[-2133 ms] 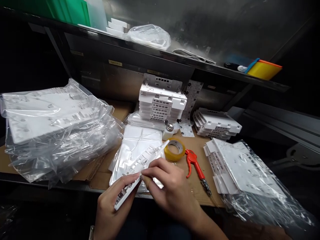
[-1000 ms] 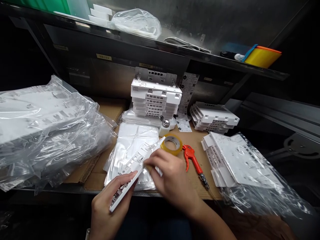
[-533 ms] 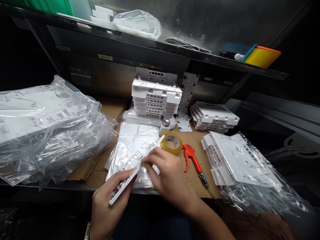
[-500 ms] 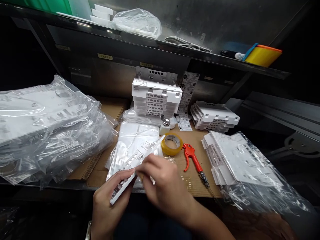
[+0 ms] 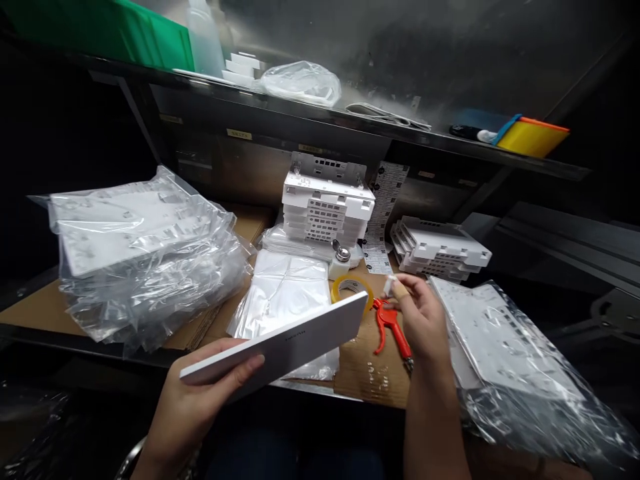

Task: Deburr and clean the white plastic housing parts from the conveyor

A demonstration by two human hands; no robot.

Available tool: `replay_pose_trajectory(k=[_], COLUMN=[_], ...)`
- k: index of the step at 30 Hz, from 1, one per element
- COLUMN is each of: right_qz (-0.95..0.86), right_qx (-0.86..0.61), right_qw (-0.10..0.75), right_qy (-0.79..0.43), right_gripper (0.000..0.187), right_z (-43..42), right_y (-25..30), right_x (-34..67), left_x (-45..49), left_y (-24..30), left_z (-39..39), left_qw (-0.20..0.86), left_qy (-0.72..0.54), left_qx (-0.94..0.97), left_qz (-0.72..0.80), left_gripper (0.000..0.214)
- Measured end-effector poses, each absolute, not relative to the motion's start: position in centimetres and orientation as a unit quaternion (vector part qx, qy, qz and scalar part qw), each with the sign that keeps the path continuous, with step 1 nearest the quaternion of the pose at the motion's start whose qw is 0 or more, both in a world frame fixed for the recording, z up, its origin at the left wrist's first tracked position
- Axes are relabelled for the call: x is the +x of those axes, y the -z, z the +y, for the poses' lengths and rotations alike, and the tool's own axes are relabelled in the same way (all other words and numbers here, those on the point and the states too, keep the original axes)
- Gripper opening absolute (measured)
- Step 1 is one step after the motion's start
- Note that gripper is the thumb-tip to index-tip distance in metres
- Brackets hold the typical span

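My left hand (image 5: 195, 400) grips a flat white plastic panel (image 5: 295, 337) by its near end, smooth face up, slanting up to the right above the table's front edge. My right hand (image 5: 420, 317) is off to the right of the panel, above the red air blow gun (image 5: 387, 323). Its fingers are pinched on a small white piece (image 5: 389, 285) that I cannot make out. A roll of yellow tape (image 5: 353, 290) lies just behind the panel's far end.
Bagged white panels are piled at the left (image 5: 140, 247) and at the right (image 5: 505, 353). Flat clear bags (image 5: 287, 293) lie in the middle on cardboard. Two stacks of white parts (image 5: 327, 207) (image 5: 440, 248) and a small bottle (image 5: 341, 259) stand behind, under a dark shelf (image 5: 350, 130).
The panel has been turned over, from ribbed side to smooth face up. My right hand left it and moved right, over the blow gun. The view shifted a little.
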State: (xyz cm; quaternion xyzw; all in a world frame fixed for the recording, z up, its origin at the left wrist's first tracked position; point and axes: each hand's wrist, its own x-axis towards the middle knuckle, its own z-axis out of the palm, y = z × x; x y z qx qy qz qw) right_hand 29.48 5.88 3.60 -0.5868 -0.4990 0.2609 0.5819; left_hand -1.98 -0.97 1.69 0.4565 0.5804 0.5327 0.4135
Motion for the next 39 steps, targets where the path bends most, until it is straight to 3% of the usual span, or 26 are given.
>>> replay_pose_trajectory(k=[3, 8, 16, 22, 34, 37, 39], right_qz=[-0.424, -0.338, -0.274, -0.244, -0.252, -0.265, -0.294], right_qx=[-0.480, -0.417, -0.375, -0.330, -0.321, -0.346, -0.393], right_qw=[0.591, 0.589, 0.626, 0.654, 0.654, 0.662, 0.693], right_qy=[-0.490, -0.604, -0.626, -0.636, -0.638, -0.610, -0.528], right_gripper=[0.025, 0.025, 0.023, 0.017, 0.016, 0.018, 0.018], right_z=[2.7, 0.7, 1.6, 1.0, -0.1, -0.1, -0.3], right_y=[-3.4, -2.4, -1.7, -2.4, -2.9, -3.0, -3.1], right_x=[29.0, 28.0, 27.2, 27.0, 27.7, 27.8, 27.4], left_x=[-2.2, -1.7, -1.6, -2.6, -2.3, -2.2, -1.8], left_y=[-1.9, -2.2, -2.8, -2.2, -2.4, -2.6, -2.5], left_z=[-0.6, -0.5, -1.1, -0.8, -0.7, -0.8, -1.1], left_qw=[0.419, 0.421, 0.436, 0.438, 0.444, 0.426, 0.392], left_qy=[-0.534, -0.537, -0.523, -0.517, -0.507, -0.511, -0.518], left_qx=[0.489, 0.486, 0.511, 0.607, 0.627, 0.641, 0.654], left_qz=[0.548, 0.546, 0.525, 0.415, 0.390, 0.382, 0.388], left_gripper=[0.029, 0.027, 0.022, 0.003, 0.003, 0.005, 0.009])
